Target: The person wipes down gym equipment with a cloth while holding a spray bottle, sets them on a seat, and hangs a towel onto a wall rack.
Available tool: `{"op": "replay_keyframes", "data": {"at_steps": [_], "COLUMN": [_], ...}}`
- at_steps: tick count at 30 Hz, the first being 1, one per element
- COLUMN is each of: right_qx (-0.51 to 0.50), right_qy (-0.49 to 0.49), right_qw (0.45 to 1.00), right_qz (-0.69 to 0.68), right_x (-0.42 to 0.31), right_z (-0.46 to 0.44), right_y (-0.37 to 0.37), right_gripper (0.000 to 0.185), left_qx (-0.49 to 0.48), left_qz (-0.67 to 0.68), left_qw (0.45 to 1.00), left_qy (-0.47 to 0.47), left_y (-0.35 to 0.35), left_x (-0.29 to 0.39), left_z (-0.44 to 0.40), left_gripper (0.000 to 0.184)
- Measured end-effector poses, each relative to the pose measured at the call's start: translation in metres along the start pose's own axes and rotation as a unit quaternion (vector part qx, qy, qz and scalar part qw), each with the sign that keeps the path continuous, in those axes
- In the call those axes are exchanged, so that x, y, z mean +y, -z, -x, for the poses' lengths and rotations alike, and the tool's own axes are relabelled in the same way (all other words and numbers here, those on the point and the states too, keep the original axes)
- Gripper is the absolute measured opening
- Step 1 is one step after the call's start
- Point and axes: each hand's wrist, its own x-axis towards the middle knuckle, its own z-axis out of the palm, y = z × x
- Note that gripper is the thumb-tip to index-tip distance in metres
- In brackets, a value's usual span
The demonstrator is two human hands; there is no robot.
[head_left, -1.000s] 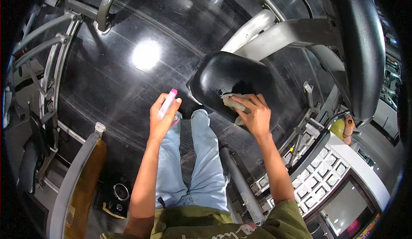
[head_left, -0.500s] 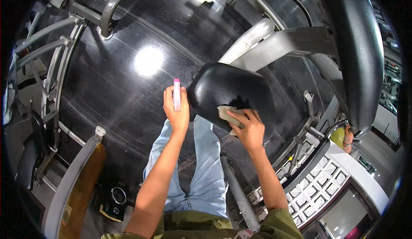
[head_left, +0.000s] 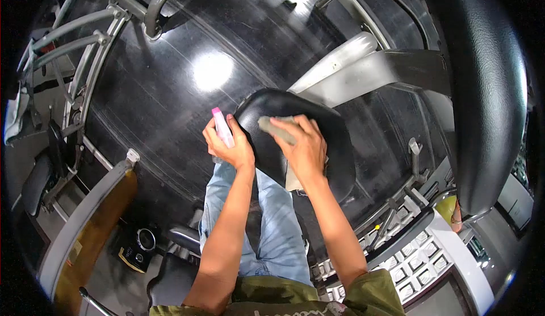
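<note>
A small pale bottle with a pink cap is wrapped in the fingers of my left hand, above the floor just left of the seat. My right hand is closed on a light beige cloth, over the middle of the black padded seat. Part of the cloth hangs below my palm near the seat's lower edge. Slight blur covers the right fingertips.
A tall black backrest pad rises at the right, joined by a grey metal frame. Metal machine bars stand at the left, with a grey-edged brown pad below. A black speaker-like box is on the floor.
My right hand and the cloth have moved left and up across the seat. The bottle in my left hand has tilted and shifted slightly left. The whole view has shifted.
</note>
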Motion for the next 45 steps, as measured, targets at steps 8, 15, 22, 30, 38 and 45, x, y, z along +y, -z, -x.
{"op": "replay_keyframes", "data": {"at_steps": [8,15,22,30,38,45], "right_qx": [-0.046,0.002,-0.045,-0.049,-0.127,-0.071], "right_qy": [0.029,-0.01,0.017,-0.058,-0.008,-0.009], "right_qw": [0.998,0.999,0.999,0.997,0.992,0.997], "right_qz": [0.031,-0.041,-0.02,0.016,-0.013,0.022], "right_x": [0.056,0.031,0.043,0.07,0.037,0.051], "right_z": [0.025,-0.056,-0.049,-0.063,-0.115,-0.074], "right_y": [0.045,0.007,0.024,0.024,-0.016,0.022], "right_gripper": [0.039,0.026,0.026,0.034,0.039,0.037], "left_qx": [-0.005,-0.003,-0.023,0.001,-0.005,-0.016], "left_qz": [0.048,0.047,0.013,-0.026,-0.006,-0.006], "left_qw": [0.999,0.999,0.999,0.999,0.999,1.0], "left_qy": [0.016,0.022,0.025,-0.032,-0.031,-0.013], "left_y": [0.001,0.0,0.0,0.004,0.002,0.004], "left_x": [0.0,-0.004,-0.002,0.005,0.003,0.005], "left_z": [0.002,0.001,0.0,-0.001,-0.002,-0.001], "left_gripper": [0.018,0.019,0.02,0.018,0.019,0.019]}}
